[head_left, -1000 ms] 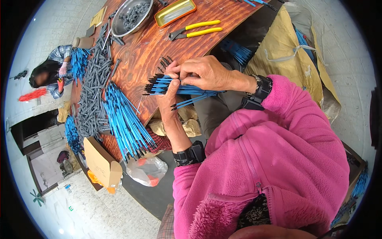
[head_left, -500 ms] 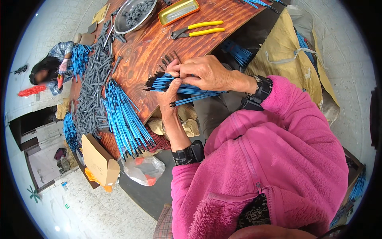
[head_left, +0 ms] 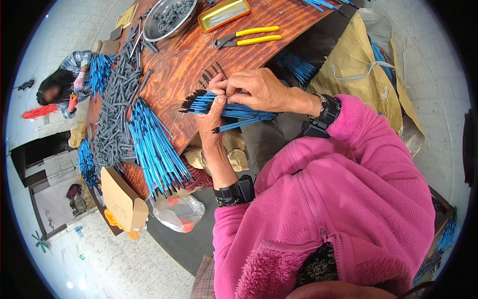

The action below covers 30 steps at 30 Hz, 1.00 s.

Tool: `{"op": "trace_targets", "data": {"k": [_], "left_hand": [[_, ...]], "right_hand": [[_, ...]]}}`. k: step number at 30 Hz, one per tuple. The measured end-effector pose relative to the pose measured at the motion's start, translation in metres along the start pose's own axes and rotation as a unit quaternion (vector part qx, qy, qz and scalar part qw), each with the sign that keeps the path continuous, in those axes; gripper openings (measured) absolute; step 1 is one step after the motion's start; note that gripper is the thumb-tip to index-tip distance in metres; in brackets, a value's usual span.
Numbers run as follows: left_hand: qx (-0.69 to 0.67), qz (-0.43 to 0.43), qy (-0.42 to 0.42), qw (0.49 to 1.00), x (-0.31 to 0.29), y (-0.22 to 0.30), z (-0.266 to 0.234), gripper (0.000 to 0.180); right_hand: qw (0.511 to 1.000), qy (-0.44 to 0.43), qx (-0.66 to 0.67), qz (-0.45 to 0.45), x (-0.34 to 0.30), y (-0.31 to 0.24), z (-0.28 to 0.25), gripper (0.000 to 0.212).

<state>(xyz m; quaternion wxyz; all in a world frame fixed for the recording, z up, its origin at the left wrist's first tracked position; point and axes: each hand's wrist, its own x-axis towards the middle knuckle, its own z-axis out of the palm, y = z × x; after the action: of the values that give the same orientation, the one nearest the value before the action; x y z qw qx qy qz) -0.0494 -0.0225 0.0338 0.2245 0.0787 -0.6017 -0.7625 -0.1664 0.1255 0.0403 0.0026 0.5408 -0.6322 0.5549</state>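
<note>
Left hand point(head_left: 211, 113): closed round a bundle of blue rods point(head_left: 206, 102) with black tips, thumb across the top; the palm side is hidden. The bundle lies just off the edge of the wooden table point(head_left: 172, 74), its tips toward the left; its far ends pass below the right hand and cannot be followed clearly. Right hand point(head_left: 259, 89): thumb and fingertips drawn together over the bundle, meeting the left fingers; whether they grip a single rod cannot be told. Dark tips project beyond the left fingers, their shafts concealed.

On the table, a fan of blue rods point(head_left: 157, 149) overhangs the near edge beside a heap of grey pieces point(head_left: 114, 109), too tangled to count. The metal bowl point(head_left: 151, 31) is cut off by the upper edge, as is the shallow tray point(head_left: 229, 21); the tray's thin contents are indistinct. Yellow-handled cutters point(head_left: 256, 36) lie in full view. The contents of the yellowish sack point(head_left: 356, 74) at right are mostly covered
</note>
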Motion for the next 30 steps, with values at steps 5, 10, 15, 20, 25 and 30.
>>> {"op": "trace_targets", "data": {"k": [5,10,15,20,25,30], "left_hand": [[-0.003,-0.006,0.002,1.0,0.001,0.001,-0.001,0.025],[-0.002,0.015,0.007,1.0,-0.001,0.001,0.0,0.024],[0.009,-0.044,0.062,0.997,-0.009,0.004,-0.001,0.028],[0.028,-0.002,0.073,0.997,-0.007,0.005,0.008,0.042],[0.047,0.008,0.067,0.997,-0.006,0.008,0.007,0.049],[0.031,-0.014,0.068,0.997,-0.006,0.004,0.005,0.046]], "right_hand": [[1.0,-0.016,0.006,0.016,0.001,0.0,-0.003,0.017],[0.999,-0.013,0.02,0.025,0.012,-0.013,-0.018,0.017],[0.997,0.044,-0.024,-0.06,0.044,-0.023,-0.019,0.015],[0.977,0.042,-0.11,-0.176,0.067,-0.024,-0.01,0.013],[0.971,0.02,-0.12,-0.208,0.076,-0.023,-0.008,0.013],[0.973,-0.009,-0.115,-0.201,0.078,-0.023,-0.007,0.012]]}}
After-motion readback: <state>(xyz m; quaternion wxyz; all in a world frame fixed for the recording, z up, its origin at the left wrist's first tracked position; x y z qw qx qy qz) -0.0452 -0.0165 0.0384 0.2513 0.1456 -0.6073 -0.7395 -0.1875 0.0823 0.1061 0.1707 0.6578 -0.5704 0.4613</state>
